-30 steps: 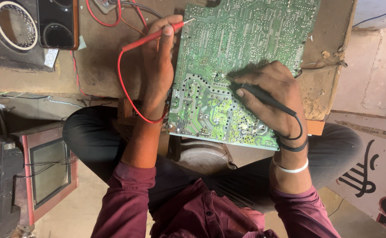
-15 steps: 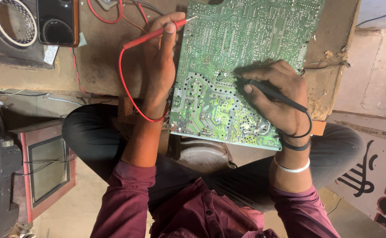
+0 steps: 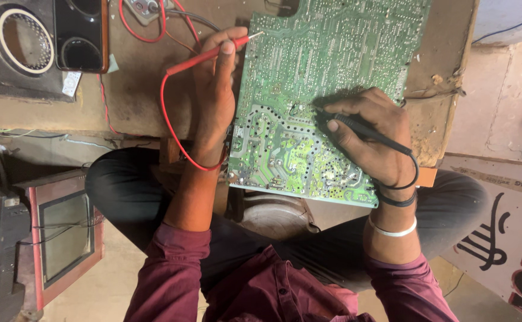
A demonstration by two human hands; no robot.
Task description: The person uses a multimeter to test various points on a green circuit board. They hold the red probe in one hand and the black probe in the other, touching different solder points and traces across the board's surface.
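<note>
Pinching a red probe in a narrow grip, the left hand rests along the left edge of the green circuit board, the probe's metal tip just crossing that edge at the board's upper corner. Across the board, the right hand holds a black probe pen-fashion, its tip touching the solder side near the middle. Bare table lies left of the left grip, and the board's near edge overhangs the table toward the lap.

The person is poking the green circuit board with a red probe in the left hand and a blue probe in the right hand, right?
Almost. The head view shows the right hand holding a black probe, not blue. The left hand does hold the red probe at the green circuit board.
</note>
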